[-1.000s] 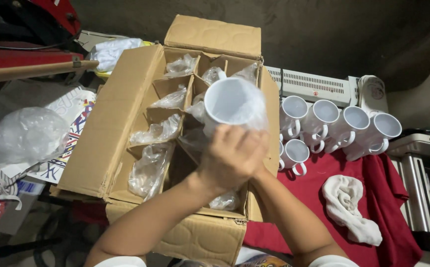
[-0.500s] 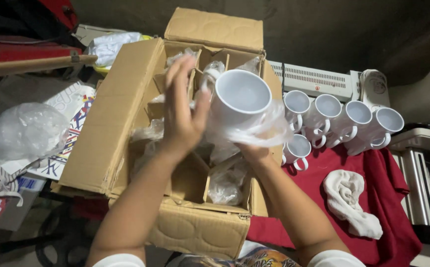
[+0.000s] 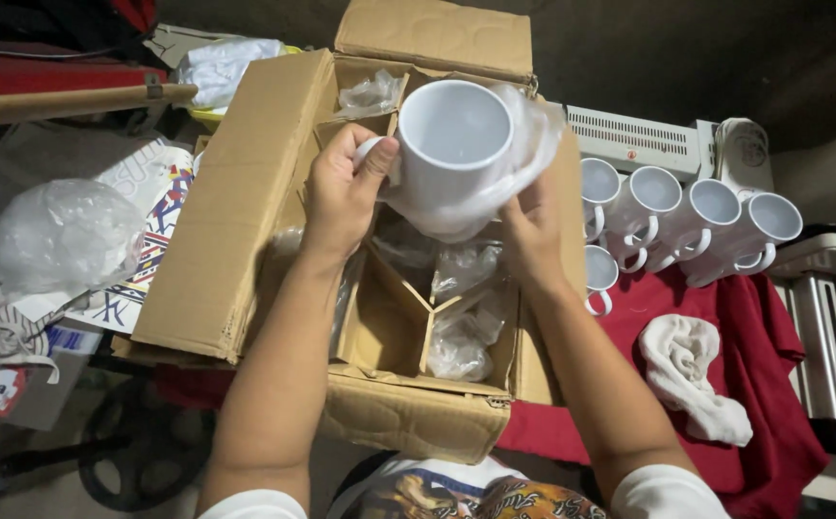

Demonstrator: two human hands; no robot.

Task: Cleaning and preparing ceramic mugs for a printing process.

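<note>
I hold a white mug (image 3: 451, 144) up over an open cardboard box (image 3: 245, 211). My left hand (image 3: 341, 192) grips the mug by its handle side. My right hand (image 3: 533, 235) pulls a clear plastic bag (image 3: 524, 159) down off the mug's lower half. The mug's mouth faces the camera and looks empty. Under my hands the box shows cardboard dividers (image 3: 408, 293) and more plastic-wrapped items (image 3: 456, 351) in its cells.
Several unwrapped white mugs (image 3: 673, 216) stand in a group on a red cloth (image 3: 754, 365) to the right of the box. A crumpled beige rag (image 3: 692, 370) lies on that cloth. A ball of clear plastic (image 3: 62, 235) rests on papers at left.
My left hand moved from the plastic onto the mug's handle side. The bag has slid lower off the mug, and my right hand now holds the bag beneath it.
</note>
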